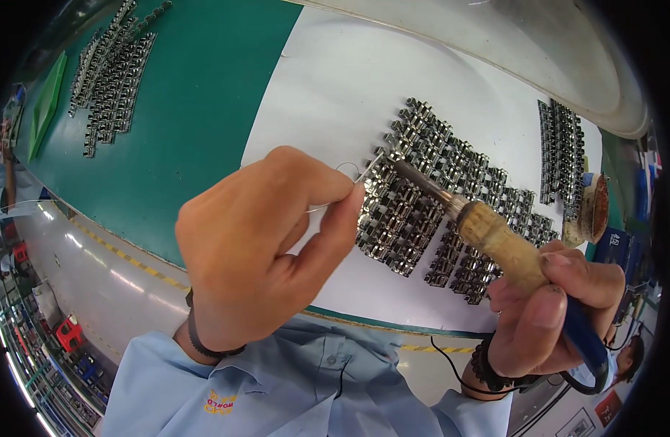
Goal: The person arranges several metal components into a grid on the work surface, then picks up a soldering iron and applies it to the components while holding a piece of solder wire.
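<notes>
My left hand [262,233] pinches a thin solder wire [365,172] between thumb and forefinger, and the wire loops back over the fingertips. In my right hand [553,313] is a soldering iron [498,237] with a tan handle grip and a dark blue rear end, gripped like a pen. Its dark tip reaches the upper left part of several rows of small metal-cased connector boards [400,222]. The wire end comes close to the iron's tip there; whether they touch I cannot tell. The rows lie side by side on a white sheet [335,80].
More board strips [116,87] lie on the green tabletop [204,87] at the far left, beside a green tray [47,105]. Another stack [560,153] sits at the right, next to a round tin [597,207] with brown contents. A pale curved cover [546,51] hangs across the top right.
</notes>
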A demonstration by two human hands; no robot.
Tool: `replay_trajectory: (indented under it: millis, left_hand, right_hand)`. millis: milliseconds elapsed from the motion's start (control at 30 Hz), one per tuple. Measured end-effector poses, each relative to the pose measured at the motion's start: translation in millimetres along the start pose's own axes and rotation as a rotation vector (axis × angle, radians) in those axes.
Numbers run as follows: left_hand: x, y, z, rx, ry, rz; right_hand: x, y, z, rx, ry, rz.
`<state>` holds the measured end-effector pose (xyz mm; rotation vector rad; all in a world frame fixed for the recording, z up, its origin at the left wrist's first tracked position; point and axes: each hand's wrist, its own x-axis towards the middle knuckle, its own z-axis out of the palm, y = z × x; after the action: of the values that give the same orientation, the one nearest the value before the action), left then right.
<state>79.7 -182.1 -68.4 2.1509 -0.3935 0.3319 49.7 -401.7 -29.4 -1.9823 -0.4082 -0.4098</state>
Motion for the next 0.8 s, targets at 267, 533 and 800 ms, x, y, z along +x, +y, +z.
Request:
replay_trajectory:
  millis: [267,533,800]
  left_hand:
    - [-10.4,5.7,-8.8,-0.113,0.056,-0.187]
    - [-11.1,6.8,-0.9,-0.185,0.018,-0.213]
    - [-9.2,6.9,-1.5,-0.169,-0.021,-0.231]
  right_hand:
    - [-10.0,0.5,10.2,-0.148,0.232,-0.072]
    - [-9.8,-3.9,1.1,-0.077,0.059,0.024]
    - [-7.6,1.3,4.4,-0.098,0.047,0.071]
